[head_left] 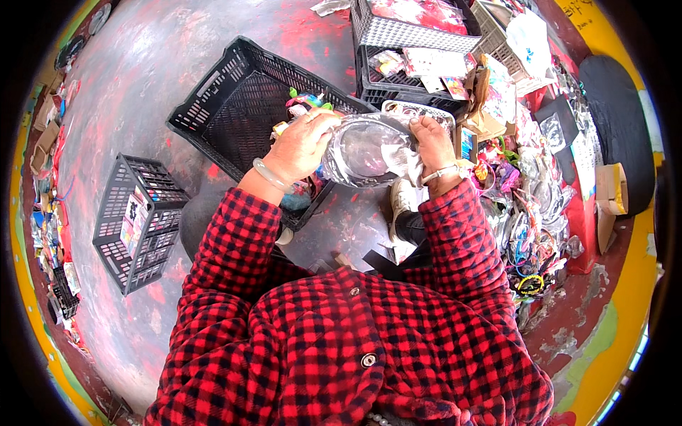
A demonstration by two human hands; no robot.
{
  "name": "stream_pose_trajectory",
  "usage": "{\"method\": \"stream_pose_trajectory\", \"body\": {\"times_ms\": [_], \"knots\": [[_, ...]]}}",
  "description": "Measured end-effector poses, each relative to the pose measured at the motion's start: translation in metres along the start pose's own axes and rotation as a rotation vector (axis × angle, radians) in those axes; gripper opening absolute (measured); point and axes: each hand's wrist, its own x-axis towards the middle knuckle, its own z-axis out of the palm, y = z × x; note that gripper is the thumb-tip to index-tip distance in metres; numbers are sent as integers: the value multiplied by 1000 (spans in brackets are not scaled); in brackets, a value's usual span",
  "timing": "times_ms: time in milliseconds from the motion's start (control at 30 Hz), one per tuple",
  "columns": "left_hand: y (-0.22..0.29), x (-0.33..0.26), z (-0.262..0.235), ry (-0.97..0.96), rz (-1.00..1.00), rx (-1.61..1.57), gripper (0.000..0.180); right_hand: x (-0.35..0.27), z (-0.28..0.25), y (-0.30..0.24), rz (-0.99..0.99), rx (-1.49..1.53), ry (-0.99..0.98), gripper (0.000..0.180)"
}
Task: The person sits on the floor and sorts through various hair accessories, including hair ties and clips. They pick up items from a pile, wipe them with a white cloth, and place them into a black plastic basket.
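Observation:
Between my two hands I hold a clear plastic bag (364,150) with a rounded outline inside; glare hides exactly what it contains. My left hand (302,144) is closed on the bag's left edge, fingers curled over the top. On the other side my right hand (435,147) pinches its upper right corner, with a whitish crumpled part of the bag (402,160) hanging beside it. Beneath and beyond the bag stands a black plastic crate (234,106), with small colourful items (304,101) at its right end.
A smaller black crate (138,220) stands at the left. Stacked crates (415,35) holding packets rise at the far right. A heap of loose plastic-wrapped goods (529,206) lies along my right side, near a black cushion-like shape (616,135). My shoe (402,202) shows below the bag.

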Motion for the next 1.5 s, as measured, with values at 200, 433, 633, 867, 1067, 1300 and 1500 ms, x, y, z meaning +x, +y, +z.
{"method": "stream_pose_trajectory", "body": {"times_ms": [200,433,633,867,1067,1300,1500], "knots": [[1,-4,1,-112,-30,-9,18,13,-14,15,-12,-96,-46,16],[2,-3,-2,-131,63,-21,10,16,-14,11,21,-188,59,19],[1,-8,6,15,-140,27,9,-15,18,-16,-744,-596,374,9],[-7,-10,19,-19,-321,-200,12,-41,54,-4,-587,-787,-234,33],[-5,-11,23,46,-440,-535,17,-42,53,-10,-627,-756,-271,36],[-3,-11,23,125,-496,-742,17,-43,51,-16,-675,-703,-283,28],[-10,-3,5,242,-543,-1014,8,-21,26,-17,-620,-84,103,10]]}}
